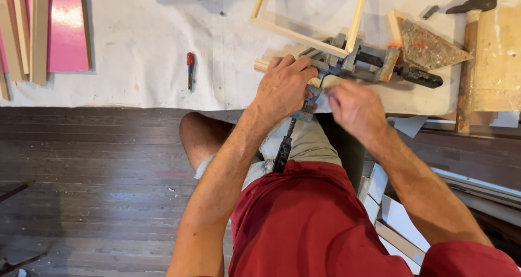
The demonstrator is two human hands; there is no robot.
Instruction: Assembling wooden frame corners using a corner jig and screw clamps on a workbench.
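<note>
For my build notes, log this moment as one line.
left hand: pressing on wood strip and corner clamp | right hand: blurred, beside clamp, grip unclear | wooden frame: corner in clamp | screwdriver: loose on sheet

No packages, labels, signs or screens visible.

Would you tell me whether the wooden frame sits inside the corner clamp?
In: the wooden frame corner sits between the corner clamp blocks.

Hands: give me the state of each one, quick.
Left hand: closed down over the wooden strip at the corner clamp.
Right hand: blurred beside the clamp; grip cannot be told.
</note>
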